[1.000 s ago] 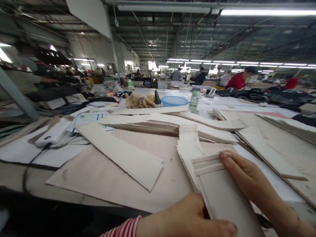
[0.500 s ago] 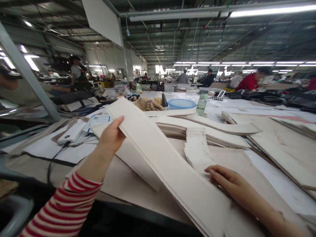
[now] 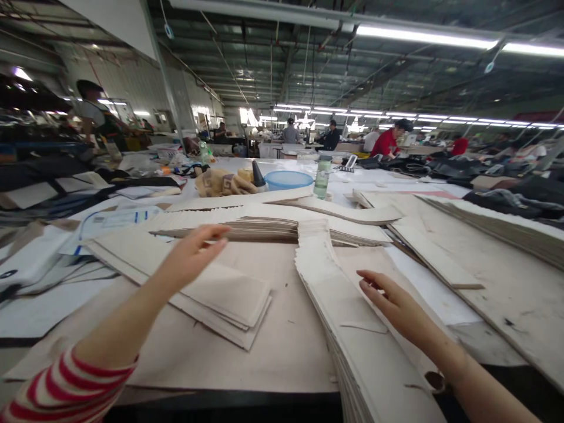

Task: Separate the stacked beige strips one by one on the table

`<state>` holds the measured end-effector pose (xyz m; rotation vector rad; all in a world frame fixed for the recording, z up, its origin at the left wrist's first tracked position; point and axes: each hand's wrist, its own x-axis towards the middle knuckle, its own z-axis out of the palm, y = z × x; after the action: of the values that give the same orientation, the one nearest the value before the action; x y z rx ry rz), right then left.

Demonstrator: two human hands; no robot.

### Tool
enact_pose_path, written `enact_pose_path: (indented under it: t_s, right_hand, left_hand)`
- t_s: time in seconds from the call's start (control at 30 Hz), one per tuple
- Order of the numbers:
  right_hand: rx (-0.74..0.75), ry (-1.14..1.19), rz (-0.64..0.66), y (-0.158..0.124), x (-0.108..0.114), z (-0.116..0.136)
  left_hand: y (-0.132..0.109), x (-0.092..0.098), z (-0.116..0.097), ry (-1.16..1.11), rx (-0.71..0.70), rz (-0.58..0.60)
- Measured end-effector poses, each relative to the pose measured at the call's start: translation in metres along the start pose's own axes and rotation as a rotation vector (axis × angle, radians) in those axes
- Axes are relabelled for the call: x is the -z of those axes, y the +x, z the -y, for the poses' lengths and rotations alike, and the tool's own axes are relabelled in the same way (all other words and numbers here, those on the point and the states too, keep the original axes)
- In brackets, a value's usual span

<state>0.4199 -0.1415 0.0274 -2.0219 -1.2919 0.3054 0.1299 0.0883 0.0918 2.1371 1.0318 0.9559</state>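
Note:
My left hand (image 3: 196, 255) is empty, its fingers stretched out to the right. It hovers over a small pile of off-white card strips (image 3: 233, 294) lying slantwise on the left part of the table. My right hand (image 3: 390, 302) has loosely bent fingers with nothing between them. Just left of those fingers a tall stack of curved card strips (image 3: 348, 311) runs towards me, its layered edges showing on the left side. Behind both hands, another stack of curved strips (image 3: 264, 220) lies crosswise.
A brown board (image 3: 282, 364) covers the near tabletop. Large card sheets (image 3: 440, 235) lie at the right. Farther back are a blue basin (image 3: 288, 179), a green bottle (image 3: 322, 177) and patterned brown cloth (image 3: 224, 182). A white power strip (image 3: 33, 252) sits at left. Several people work beyond.
My left hand has let go of the long card strip it was holding up. My right hand has come up off the strip's edge. The view has swung to the right.

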Motion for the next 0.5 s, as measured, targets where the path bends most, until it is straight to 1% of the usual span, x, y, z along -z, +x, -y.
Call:
enact_pose_path:
  t_s: [0.03, 0.07, 0.1, 0.13, 0.17, 0.23, 0.27, 0.33, 0.43, 0.5]
  right_hand:
    - [-0.034, -0.003, 0.005, -0.001, 0.001, -0.002]
    - [-0.066, -0.004, 0.020, -0.003, 0.001, -0.003]
    - [-0.098, -0.006, 0.041, -0.006, 0.002, -0.004]
    - [-0.125, -0.006, 0.067, -0.009, 0.003, -0.005]
    - [-0.145, -0.001, 0.091, -0.012, 0.004, -0.005]
    - [-0.155, 0.010, 0.136, -0.020, 0.006, -0.006]
    - [-0.148, 0.014, 0.159, -0.024, 0.007, -0.007]
    - [-0.147, 0.015, 0.208, -0.033, 0.008, -0.009]
    - [-0.165, 0.034, 0.264, -0.047, 0.006, -0.012]
    - [-0.168, 0.034, 0.238, -0.055, 0.005, -0.012]
  left_hand:
    - [-0.009, -0.020, -0.014, 0.042, -0.159, 0.190]
    - [-0.018, -0.040, -0.028, 0.052, -0.323, 0.312]
    - [-0.028, -0.060, -0.041, 0.052, -0.451, 0.406]
    - [-0.037, -0.078, -0.052, 0.047, -0.543, 0.465]
    - [-0.046, -0.095, -0.062, 0.047, -0.598, 0.513]
    - [-0.058, -0.123, -0.073, 0.049, -0.647, 0.564]
    - [-0.062, -0.134, -0.076, 0.037, -0.650, 0.583]
    - [-0.067, -0.149, -0.077, 0.009, -0.620, 0.595]
    - [-0.070, -0.161, -0.073, -0.016, -0.549, 0.584]
    - [-0.072, -0.162, -0.072, -0.031, -0.532, 0.576]
